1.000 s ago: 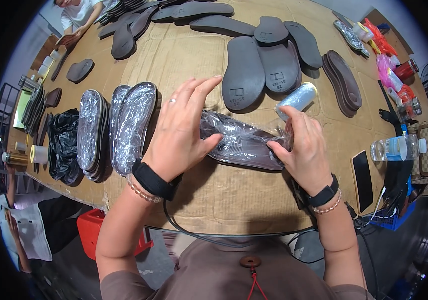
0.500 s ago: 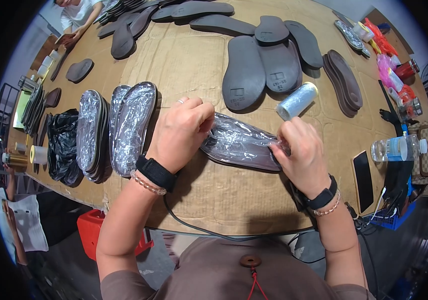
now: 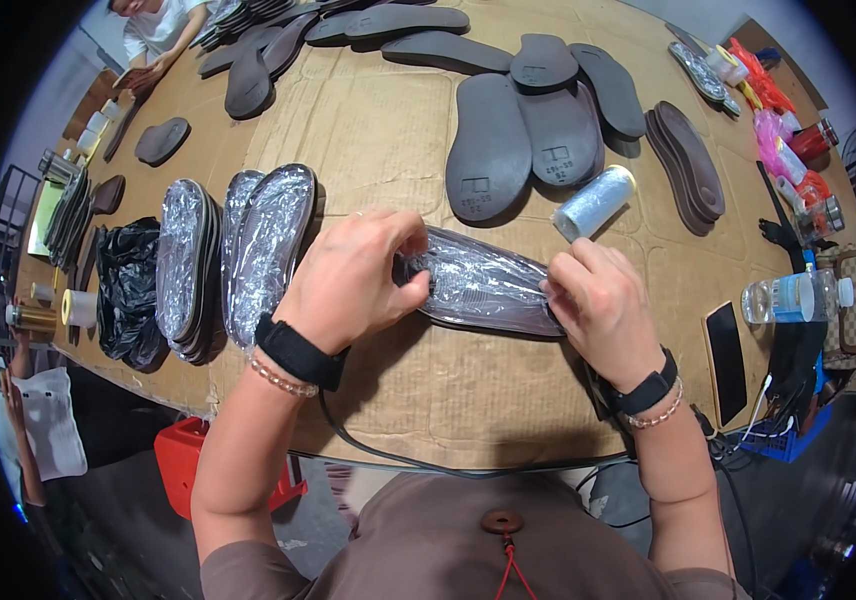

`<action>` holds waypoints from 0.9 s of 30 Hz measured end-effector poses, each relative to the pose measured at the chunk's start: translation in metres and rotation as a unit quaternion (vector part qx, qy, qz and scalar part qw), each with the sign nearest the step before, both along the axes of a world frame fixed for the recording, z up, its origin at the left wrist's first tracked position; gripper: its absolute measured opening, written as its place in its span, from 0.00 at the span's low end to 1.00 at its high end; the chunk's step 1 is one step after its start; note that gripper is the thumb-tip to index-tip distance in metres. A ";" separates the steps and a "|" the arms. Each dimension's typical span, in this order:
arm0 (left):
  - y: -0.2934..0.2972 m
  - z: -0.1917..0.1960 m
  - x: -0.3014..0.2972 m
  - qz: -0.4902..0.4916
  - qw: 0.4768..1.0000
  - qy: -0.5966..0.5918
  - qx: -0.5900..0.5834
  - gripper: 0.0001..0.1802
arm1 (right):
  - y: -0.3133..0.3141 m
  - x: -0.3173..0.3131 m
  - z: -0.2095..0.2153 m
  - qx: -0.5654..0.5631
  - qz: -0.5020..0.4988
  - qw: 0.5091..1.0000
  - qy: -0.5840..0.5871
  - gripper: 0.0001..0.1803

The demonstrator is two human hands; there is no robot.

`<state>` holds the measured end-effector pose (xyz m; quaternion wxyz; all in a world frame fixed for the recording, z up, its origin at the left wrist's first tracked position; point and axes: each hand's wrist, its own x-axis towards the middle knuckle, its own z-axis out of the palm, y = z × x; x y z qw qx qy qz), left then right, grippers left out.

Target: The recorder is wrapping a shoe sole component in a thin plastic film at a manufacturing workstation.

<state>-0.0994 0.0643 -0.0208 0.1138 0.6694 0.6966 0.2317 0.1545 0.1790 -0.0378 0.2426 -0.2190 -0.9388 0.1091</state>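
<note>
A dark brown shoe sole [image 3: 493, 290] wrapped in shiny clear plastic film lies slantwise on the cardboard-covered table in front of me. My left hand [image 3: 363, 272] is closed around its left end, thumb on the near side and fingertips hidden behind the hand. At the right end, my right hand [image 3: 600, 308] pinches the film and sole edge between thumb and fingers. Just beyond that hand lies a roll of clear film [image 3: 596, 202]. Several film-wrapped soles [image 3: 266, 262] lie beside my left hand, with a wrapped stack [image 3: 186, 270] farther left.
Bare soles [image 3: 488, 145] overlap beyond my hands, and a stacked group [image 3: 686, 165] lies right. A black plastic bag [image 3: 128, 290] sits at left. Along the right stand a water bottle [image 3: 798, 298] and a phone [image 3: 725, 362]. A cable [image 3: 378, 452] crosses the near edge. Another person [image 3: 158, 40] sits far left.
My left hand has shifted slightly left and down, and its thumb now shows apart from the fingers at the sole's end. My right hand still pinches the other end, hardly moved.
</note>
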 end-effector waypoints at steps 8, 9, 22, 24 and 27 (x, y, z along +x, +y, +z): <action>-0.020 0.001 0.008 -0.005 0.999 0.028 -0.026 0.13 | 0.004 0.007 0.002 -0.023 -0.015 1.000 -0.012 0.12; -0.023 -0.003 0.007 -0.016 1.000 0.021 0.002 0.12 | 0.005 0.008 0.005 -0.021 -0.015 1.000 -0.014 0.12; -0.027 -0.010 0.008 0.009 0.999 0.019 0.044 0.08 | 0.014 0.019 0.019 -0.155 0.051 0.985 0.051 0.11; -0.027 -0.011 0.008 0.012 0.999 0.020 0.047 0.08 | 0.015 0.019 0.018 -0.152 0.058 0.986 0.044 0.10; -0.027 -0.012 0.008 0.017 0.998 0.020 0.052 0.07 | 0.018 0.020 0.015 -0.123 0.089 0.988 0.031 0.10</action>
